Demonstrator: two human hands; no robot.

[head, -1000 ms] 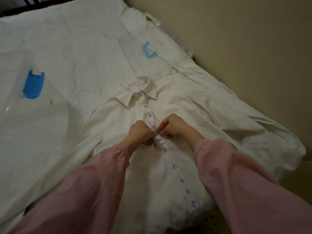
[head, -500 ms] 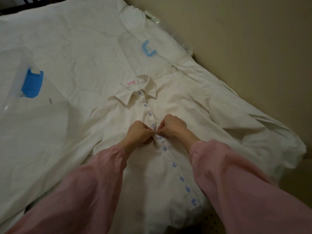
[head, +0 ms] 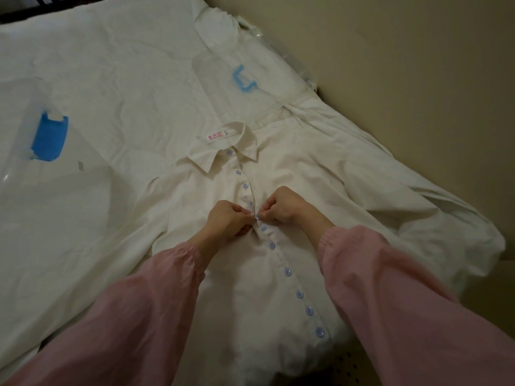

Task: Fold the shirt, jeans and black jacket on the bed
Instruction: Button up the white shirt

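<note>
A white shirt with pale blue buttons lies face up on the bed, collar pointing away from me, sleeves spread to both sides. My left hand and my right hand meet at the button placket halfway down the chest. Each hand pinches the fabric edge on its side of one button. Pink sleeves cover both my forearms. No jeans or black jacket appear in view.
A clear plastic bag with a blue handle lies on the left of the bed. Another clear bag with a blue clip sits beyond the collar. A beige wall runs along the bed's right side.
Both hands have stayed on the same stretch of the placket, shifting only slightly while working a button. The shirt lies as before.
</note>
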